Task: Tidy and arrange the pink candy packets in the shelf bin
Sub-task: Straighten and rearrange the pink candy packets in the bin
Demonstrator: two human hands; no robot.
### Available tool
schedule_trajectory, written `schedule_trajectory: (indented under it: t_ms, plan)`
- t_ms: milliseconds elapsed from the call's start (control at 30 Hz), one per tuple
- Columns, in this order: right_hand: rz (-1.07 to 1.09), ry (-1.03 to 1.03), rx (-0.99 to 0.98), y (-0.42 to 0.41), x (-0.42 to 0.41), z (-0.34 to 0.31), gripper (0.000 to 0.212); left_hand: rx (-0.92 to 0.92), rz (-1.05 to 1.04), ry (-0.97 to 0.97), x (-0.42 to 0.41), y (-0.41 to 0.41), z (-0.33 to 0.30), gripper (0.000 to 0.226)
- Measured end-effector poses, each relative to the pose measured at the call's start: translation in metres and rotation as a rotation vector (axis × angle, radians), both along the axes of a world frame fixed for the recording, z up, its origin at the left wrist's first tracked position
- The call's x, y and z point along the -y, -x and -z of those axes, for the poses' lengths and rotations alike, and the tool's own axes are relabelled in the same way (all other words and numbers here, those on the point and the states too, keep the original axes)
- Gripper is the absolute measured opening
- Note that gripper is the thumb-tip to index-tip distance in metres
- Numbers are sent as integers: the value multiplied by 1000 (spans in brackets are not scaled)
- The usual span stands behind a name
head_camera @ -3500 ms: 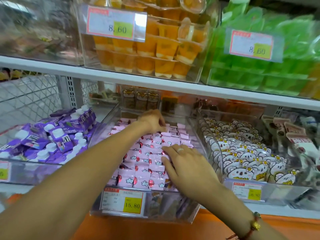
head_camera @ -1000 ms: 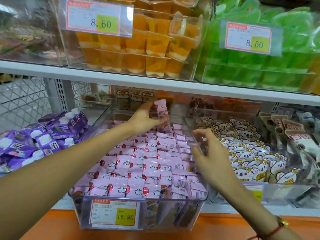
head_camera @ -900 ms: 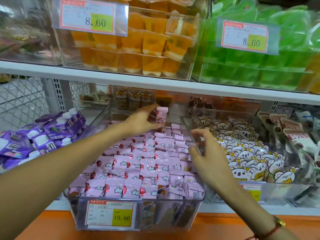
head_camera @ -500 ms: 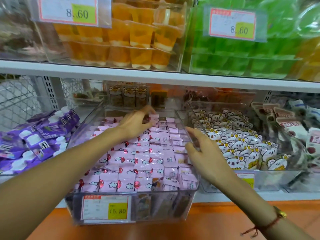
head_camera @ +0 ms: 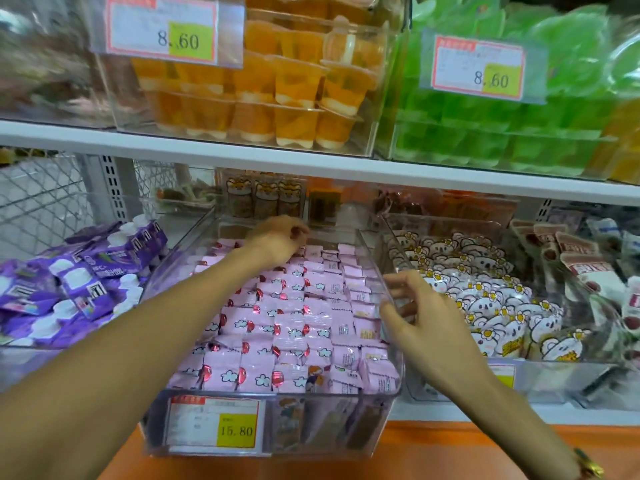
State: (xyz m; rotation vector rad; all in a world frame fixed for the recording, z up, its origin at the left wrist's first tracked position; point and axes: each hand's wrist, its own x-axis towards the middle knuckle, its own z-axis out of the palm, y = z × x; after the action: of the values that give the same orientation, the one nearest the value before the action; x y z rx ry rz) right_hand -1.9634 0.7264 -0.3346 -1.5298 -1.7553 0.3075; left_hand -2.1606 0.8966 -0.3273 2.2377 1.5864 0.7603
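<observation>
The pink candy packets [head_camera: 294, 320] lie in rows in a clear bin [head_camera: 277, 424] whose yellow front tag [head_camera: 237, 430] reads 15.80. The left hand [head_camera: 277, 242] reaches to the back rows with curled fingers; whether it grips a packet cannot be told. The right hand [head_camera: 420, 323] hovers at the bin's right wall, fingers loosely spread, holding nothing. Both upper-shelf price tags [head_camera: 180, 39] read 8.60.

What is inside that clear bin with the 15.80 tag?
The clear bin holds rows of pink candy packets. The left hand covers some at the back; lower layers are mostly hidden.
</observation>
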Motion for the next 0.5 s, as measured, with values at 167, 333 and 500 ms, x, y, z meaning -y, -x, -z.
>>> schedule_trajectory:
  t_ms: [167,333,500]
  plan:
    - [-11,13,-8,0,0,1,17,-276,-12,-14,-13,-10,-1,25]
    - [-16,5,-11,1,0,3,18,-397,30,22,-21,-10,-3,29]
    - [-19,6,-4,1,1,2,18,-336,124,64,-23,-3,-2,28]
